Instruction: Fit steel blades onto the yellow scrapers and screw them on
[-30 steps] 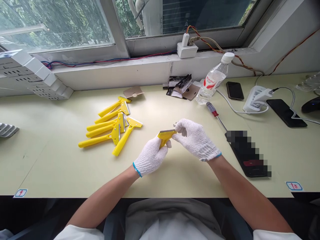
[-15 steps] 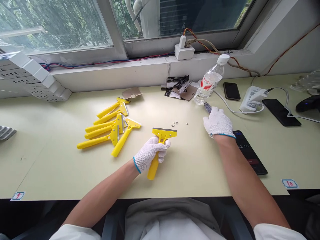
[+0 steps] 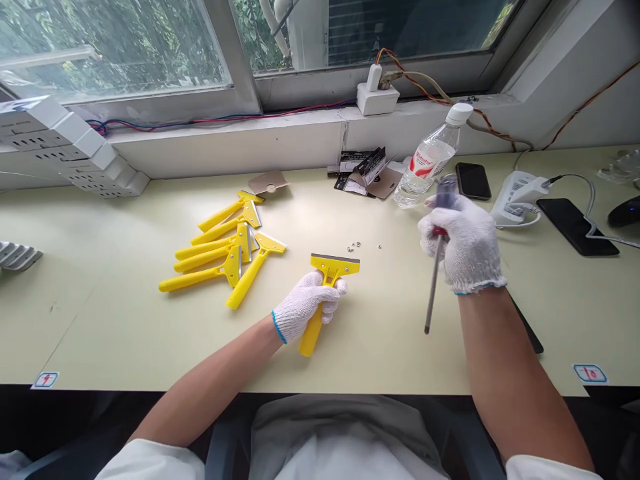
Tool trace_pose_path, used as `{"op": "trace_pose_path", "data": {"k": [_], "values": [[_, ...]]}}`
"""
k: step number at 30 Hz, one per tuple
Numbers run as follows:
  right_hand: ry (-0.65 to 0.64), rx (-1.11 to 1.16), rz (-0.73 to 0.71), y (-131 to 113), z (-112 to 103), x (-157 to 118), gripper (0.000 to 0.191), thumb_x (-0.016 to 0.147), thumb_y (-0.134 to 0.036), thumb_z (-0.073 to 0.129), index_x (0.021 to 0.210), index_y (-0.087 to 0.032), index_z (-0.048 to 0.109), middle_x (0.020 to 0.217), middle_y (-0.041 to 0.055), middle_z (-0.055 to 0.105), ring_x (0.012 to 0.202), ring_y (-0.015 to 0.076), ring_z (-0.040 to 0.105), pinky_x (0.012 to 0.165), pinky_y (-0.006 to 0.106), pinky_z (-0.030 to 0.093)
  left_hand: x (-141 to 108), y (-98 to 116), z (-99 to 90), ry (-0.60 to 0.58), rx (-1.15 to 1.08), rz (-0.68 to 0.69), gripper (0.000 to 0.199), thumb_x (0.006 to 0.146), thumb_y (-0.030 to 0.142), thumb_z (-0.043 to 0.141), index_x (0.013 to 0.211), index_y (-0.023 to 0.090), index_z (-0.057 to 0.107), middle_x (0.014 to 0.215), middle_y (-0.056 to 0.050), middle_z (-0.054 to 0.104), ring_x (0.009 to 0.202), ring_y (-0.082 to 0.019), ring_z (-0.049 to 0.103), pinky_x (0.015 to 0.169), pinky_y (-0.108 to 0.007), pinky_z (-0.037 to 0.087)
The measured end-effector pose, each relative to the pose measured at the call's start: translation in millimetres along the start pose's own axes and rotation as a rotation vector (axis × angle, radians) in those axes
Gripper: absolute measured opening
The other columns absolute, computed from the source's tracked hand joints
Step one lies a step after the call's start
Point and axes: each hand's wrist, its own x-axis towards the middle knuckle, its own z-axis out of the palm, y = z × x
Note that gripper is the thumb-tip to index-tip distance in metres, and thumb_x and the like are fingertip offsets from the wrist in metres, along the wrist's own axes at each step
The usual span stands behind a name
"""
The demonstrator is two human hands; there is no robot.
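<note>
My left hand, in a white knit glove, is closed around the handle of a yellow scraper, its wide blade end pointing away from me. My gloved right hand grips a screwdriver by its dark handle, raised above the table with the shaft slanting down toward me. Several small screws lie on the table beyond the scraper's blade. To the left lie several more yellow scrapers, grouped close together, some overlapping.
A water bottle stands behind my right hand, beside opened cardboard packaging. Phones, a white power strip and cables lie on the right. A stack of white boxes leans at the far left. A windowsill borders the back.
My right hand has lifted the screwdriver off the table, and its shaft now points down toward me. My left hand keeps holding the scraper. The whole view has shifted slightly.
</note>
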Motion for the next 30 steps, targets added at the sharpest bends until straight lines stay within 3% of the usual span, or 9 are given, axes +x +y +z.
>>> {"op": "trace_pose_path", "data": {"k": [2,5,7,11,15,24,30], "values": [[0.098,0.287,-0.034,-7.2,6.4,-8.3,0.028,0.09,-0.049,0.063,0.11,-0.031,0.054,0.068,-0.0028,0.053,0.051,0.0177,0.045,0.048,0.032,0.038,0.6,-0.7,-0.1,0.005,0.001,0.004,0.02,0.079,0.023,0.07,0.096,0.02,0.062,0.076,0.003,0.049,0.057,-0.009,0.039,0.052,-0.023,0.039],[0.254,0.399,-0.065,-9.1,18.4,-14.9,0.03,0.093,-0.056,0.064,0.106,-0.031,0.052,0.071,-0.0009,0.06,0.049,0.0166,0.048,0.043,0.03,0.034,1.4,-1.7,0.3,0.016,0.006,0.007,0.02,0.078,0.022,0.07,0.096,0.02,0.062,0.079,0.003,0.05,0.056,-0.008,0.04,0.052,-0.023,0.039],[0.283,0.463,-0.128,-5.5,23.8,-16.0,0.029,0.094,-0.054,0.067,0.105,-0.031,0.052,0.073,-0.0006,0.065,0.048,0.0176,0.053,0.041,0.029,0.036,1.8,-2.3,0.5,0.034,0.007,0.012,0.021,0.078,0.022,0.07,0.096,0.02,0.061,0.082,0.002,0.051,0.056,-0.008,0.04,0.053,-0.023,0.04],[0.288,0.567,-0.364,1.9,30.2,-19.9,0.024,0.094,-0.041,0.076,0.105,-0.031,0.057,0.072,-0.0021,0.071,0.046,0.0207,0.059,0.037,0.033,0.043,2.3,-3.1,0.1,0.061,0.022,0.027,0.019,0.077,0.019,0.068,0.095,0.019,0.061,0.084,0.002,0.052,0.056,-0.008,0.041,0.053,-0.024,0.041],[0.221,0.551,-0.494,1.6,36.0,-28.2,0.025,0.096,-0.04,0.079,0.105,-0.028,0.059,0.073,-0.0019,0.074,0.044,0.0194,0.06,0.037,0.034,0.046,3.0,-3.8,-0.8,0.064,0.031,0.03,0.017,0.077,0.018,0.066,0.093,0.019,0.061,0.08,0.003,0.05,0.055,-0.008,0.041,0.052,-0.024,0.04],[0.197,0.544,-0.527,2.6,37.8,-30.3,0.035,0.092,-0.047,0.082,0.105,-0.027,0.056,0.071,-0.0041,0.072,0.046,0.0184,0.063,0.038,0.032,0.048,3.8,-4.1,-1.1,0.061,0.035,0.026,0.017,0.077,0.019,0.067,0.093,0.019,0.061,0.077,0.003,0.051,0.055,-0.009,0.042,0.052,-0.025,0.041],[0.179,0.465,-0.536,3.1,38.9,-33.5,0.027,0.097,-0.045,0.079,0.105,-0.032,0.057,0.074,-0.0012,0.073,0.051,0.02,0.063,0.04,0.036,0.049,4.5,-4.6,-1.7,0.081,0.019,0.028,0.02,0.075,0.02,0.069,0.093,0.019,0.062,0.079,0.002,0.052,0.056,-0.009,0.041,0.051,-0.024,0.042]]}}
